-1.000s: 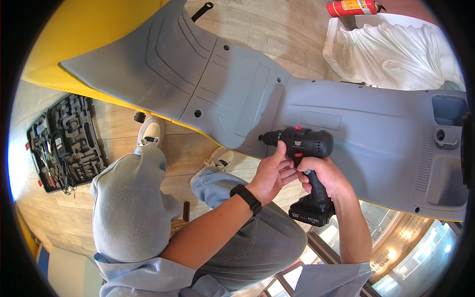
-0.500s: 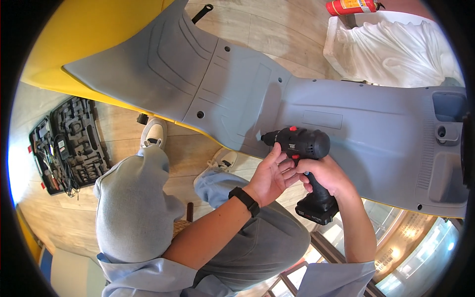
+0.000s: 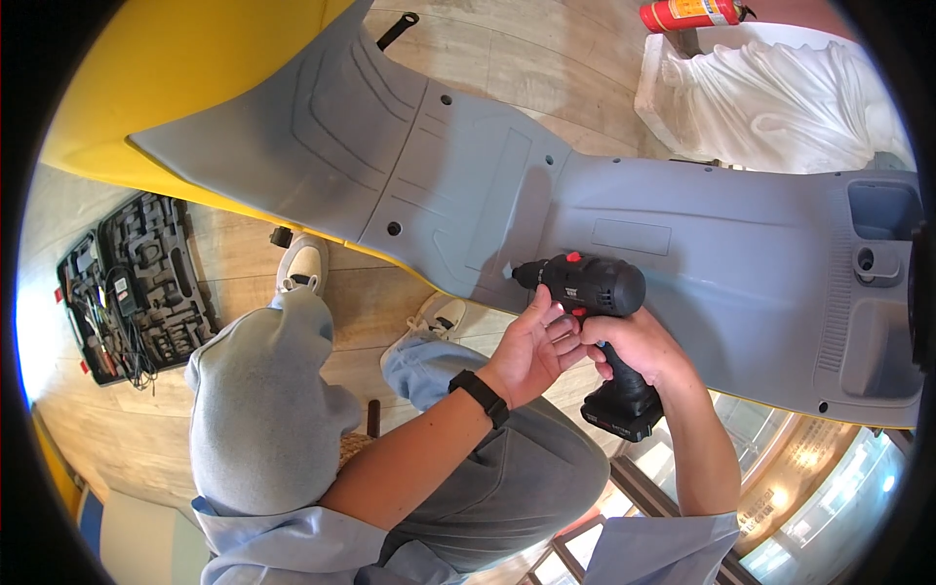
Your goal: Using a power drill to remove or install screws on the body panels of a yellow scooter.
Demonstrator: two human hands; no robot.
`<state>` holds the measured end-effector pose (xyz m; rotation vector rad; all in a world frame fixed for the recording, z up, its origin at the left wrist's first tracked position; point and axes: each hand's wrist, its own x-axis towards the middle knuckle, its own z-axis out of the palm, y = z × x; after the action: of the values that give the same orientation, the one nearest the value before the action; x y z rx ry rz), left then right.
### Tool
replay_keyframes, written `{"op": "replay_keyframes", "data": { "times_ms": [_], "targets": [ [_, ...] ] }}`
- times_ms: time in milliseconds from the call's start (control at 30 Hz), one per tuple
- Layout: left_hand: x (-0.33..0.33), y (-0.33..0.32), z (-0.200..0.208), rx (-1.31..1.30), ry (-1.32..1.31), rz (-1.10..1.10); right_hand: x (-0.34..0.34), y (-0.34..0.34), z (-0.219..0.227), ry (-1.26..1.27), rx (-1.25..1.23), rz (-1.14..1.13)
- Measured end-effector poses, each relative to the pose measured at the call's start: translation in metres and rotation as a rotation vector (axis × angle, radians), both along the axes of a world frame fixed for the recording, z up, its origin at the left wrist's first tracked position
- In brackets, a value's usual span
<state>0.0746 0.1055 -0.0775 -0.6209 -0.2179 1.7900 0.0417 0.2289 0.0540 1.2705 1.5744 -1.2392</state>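
My right hand (image 3: pixel 639 343) is wrapped round the handle of a black cordless drill (image 3: pixel 595 284) with red switches and a block battery at its base. The drill lies sideways over the grey plastic panel (image 3: pixel 624 210) of a yellow-edged vehicle body, its chuck pointing left. A small pale patch shows at the chuck's tip; whether the tip touches the panel I cannot tell. My left hand (image 3: pixel 538 349), with a black band at the wrist, is palm up just below the drill's front. Its thumb reaches the drill body, and its loosely curled fingers are apart near the right hand's fingers.
An opened black tool case (image 3: pixel 136 288) with sockets and a cable lies on the wood floor at left. A yellow curved body part (image 3: pixel 195 78) rises at upper left. White sheeting (image 3: pixel 790 102) and a red fire extinguisher (image 3: pixel 690 13) are at upper right.
The drill and both hands stay in nearly the same place. The view has shifted only slightly.
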Motion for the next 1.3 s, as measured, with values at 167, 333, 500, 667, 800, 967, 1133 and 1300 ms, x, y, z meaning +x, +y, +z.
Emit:
{"op": "replay_keyframes", "data": {
  "times_ms": [167,333,500,667,800,967,1133,1300],
  "targets": [
    [0.002,-0.002,-0.002,-0.033,-0.041,-0.005,-0.004,-0.009,0.000,0.047,0.021,-0.006],
    [0.006,-0.001,-0.005,-0.006,-0.040,-0.001,-0.005,-0.010,0.001,0.055,0.034,0.025],
    [0.008,0.000,-0.005,-0.034,-0.034,-0.009,0.000,-0.004,-0.002,0.048,0.020,0.030],
    [0.006,0.002,0.000,-0.026,0.021,-0.011,0.008,0.004,-0.006,0.061,0.004,0.000],
    [0.007,0.000,-0.003,-0.047,0.027,-0.003,0.001,-0.002,-0.001,0.040,-0.028,0.010],
    [-0.001,0.000,0.004,-0.107,0.018,-0.047,0.005,0.000,-0.001,0.023,0.003,-0.016],
    [-0.028,-0.007,0.016,-0.355,0.146,-0.319,0.006,0.005,-0.003,-0.039,-0.005,-0.077],
    [-0.026,0.002,0.018,-1.235,1.041,-0.328,0.007,0.006,-0.003,-0.029,0.011,-0.077]
  ]
}}
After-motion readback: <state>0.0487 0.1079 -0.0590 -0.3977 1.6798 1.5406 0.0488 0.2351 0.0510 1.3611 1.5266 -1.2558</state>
